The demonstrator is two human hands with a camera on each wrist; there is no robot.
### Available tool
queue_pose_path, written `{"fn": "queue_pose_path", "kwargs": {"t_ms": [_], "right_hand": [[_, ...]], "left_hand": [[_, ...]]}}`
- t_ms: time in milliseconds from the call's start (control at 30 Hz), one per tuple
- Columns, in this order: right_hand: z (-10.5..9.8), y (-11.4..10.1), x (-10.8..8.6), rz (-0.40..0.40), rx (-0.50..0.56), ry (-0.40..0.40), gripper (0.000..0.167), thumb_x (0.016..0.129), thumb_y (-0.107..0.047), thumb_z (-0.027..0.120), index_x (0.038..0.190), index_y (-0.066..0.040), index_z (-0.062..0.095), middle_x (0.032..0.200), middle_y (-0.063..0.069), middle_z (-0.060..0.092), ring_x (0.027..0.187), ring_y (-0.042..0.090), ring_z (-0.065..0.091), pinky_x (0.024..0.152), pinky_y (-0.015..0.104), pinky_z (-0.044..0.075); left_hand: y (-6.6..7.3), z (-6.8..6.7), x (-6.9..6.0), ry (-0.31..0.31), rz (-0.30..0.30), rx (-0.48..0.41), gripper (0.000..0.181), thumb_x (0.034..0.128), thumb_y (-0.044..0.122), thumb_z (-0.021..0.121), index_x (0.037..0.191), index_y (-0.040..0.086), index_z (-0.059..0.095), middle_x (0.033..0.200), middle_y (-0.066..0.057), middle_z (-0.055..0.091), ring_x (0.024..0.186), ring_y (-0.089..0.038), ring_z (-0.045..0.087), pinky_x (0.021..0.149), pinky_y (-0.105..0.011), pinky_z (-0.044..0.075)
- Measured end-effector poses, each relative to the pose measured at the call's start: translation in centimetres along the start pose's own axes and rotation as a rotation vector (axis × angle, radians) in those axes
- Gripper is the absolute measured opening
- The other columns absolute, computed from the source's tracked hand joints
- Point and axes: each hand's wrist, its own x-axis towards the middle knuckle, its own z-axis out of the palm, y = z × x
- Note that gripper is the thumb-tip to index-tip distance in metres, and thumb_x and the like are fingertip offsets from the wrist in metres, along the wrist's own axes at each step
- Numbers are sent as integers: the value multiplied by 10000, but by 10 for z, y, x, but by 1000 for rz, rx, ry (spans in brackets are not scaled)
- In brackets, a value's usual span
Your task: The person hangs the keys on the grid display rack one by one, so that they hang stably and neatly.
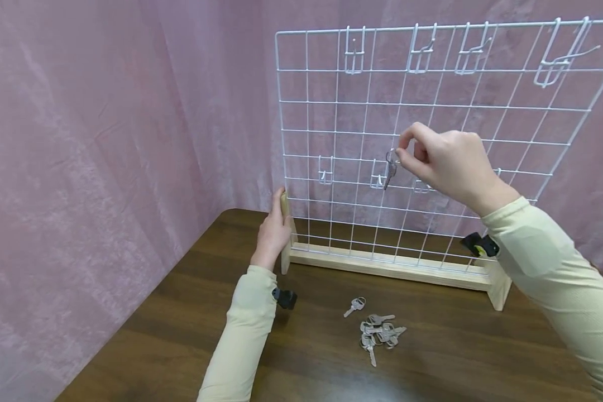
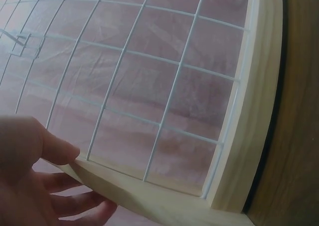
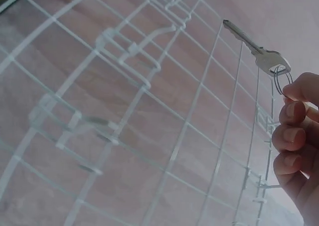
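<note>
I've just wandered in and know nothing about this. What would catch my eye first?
Probably the white wire grid, upright in its wooden stand, with hooks along its top edge. In front of it, the right hand pinches a ring with a key hanging from it, while the left hand grips the stand's left end. Nearer the viewer, a small pile of keys lies on the brown tabletop.

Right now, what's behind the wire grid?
Through the wire grid: pink cloth and, low down, a strip of brown tabletop. Not visible: whatever the right hand, right sleeve and wooden base rail cover, or anything behind the cloth.
</note>
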Motion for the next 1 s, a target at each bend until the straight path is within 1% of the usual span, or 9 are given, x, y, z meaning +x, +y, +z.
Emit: {"fn": "queue_pose_path", "kwargs": {"t_ms": [100, 200, 333, 433, 567, 633, 733, 867, 1000], "right_hand": [[-6, 3, 18, -26, -31, -6, 77, 876, -111, 610, 884, -36, 597, 498, 15, 500, 398, 83, 325, 403, 236, 240], [-10, 5, 35, -21, -38, -3, 93, 885, -120, 599, 901, -29, 604, 511, 38, 524, 407, 103, 330, 413, 254, 244], [-14, 3, 62, 32, -26, 16, 124, 902, -138, 586, 930, -23, 625, 544, 68, 549, 443, 104, 336, 440, 270, 248], [-15, 2, 83, 71, 3, 43, 143, 909, -145, 573, 944, -21, 635, 573, 82, 549, 491, 5, 322, 482, 231, 252], [-19, 1, 106, 146, 46, 56, 157, 907, -157, 570, 961, -34, 650, 580, 25, 513, 518, -107, 260, 529, 179, 240], [-20, 1, 115, 193, 59, 44, 168, 906, -173, 567, 971, -46, 656, 580, -37, 478, 521, -114, 264, 540, 179, 243], [-19, 0, 124, 257, 67, 3, 177, 909, -197, 558, 985, -69, 655, 597, -105, 419, 533, -81, 295, 558, 205, 260], [-13, -1, 136, 316, 58, -64, 195, 919, -218, 533, 1007, -86, 645, 620, -118, 403, 576, -15, 343, 579, 252, 284], [-6, 3, 150, 361, 34, -123, 222, 926, -237, 506, 1038, -92, 633, 651, -100, 417, 633, 54, 380, 600, 279, 298]], "left_hand": [[3, 0, -2, -4, -8, 3, 668, 975, 105, 480, 1520, 318, 156, 1268, -266, 601, 769, -394, 652, 609, -452, 512], [5, -1, -3, -8, -22, 3, 671, 975, 104, 469, 1521, 325, 147, 1262, -264, 603, 731, -379, 646, 566, -419, 490], [-2, -7, -3, -9, -41, -13, 669, 981, 120, 471, 1518, 352, 148, 1275, -268, 592, 842, -417, 659, 655, -480, 527], [-9, -14, -3, -22, -53, -31, 668, 991, 137, 471, 1517, 377, 137, 1325, -266, 558, 942, -435, 648, 749, -533, 538], [-12, -16, -1, -39, -55, -48, 670, 997, 147, 474, 1514, 398, 130, 1366, -248, 531, 991, -443, 638, 777, -542, 536], [-13, -14, -2, -42, -48, -54, 668, 996, 147, 477, 1513, 395, 135, 1369, -245, 531, 997, -449, 637, 779, -547, 535], [-15, -12, -4, -52, -45, -54, 667, 993, 146, 479, 1517, 380, 140, 1366, -248, 533, 998, -447, 637, 776, -541, 532], [-19, -10, -7, -54, -56, -35, 673, 992, 141, 485, 1520, 377, 140, 1356, -242, 543, 957, -425, 642, 751, -514, 527], [-19, -10, -5, -40, -48, -41, 660, 992, 141, 488, 1513, 373, 156, 1349, -244, 548, 982, -435, 633, 772, -535, 521]]}}
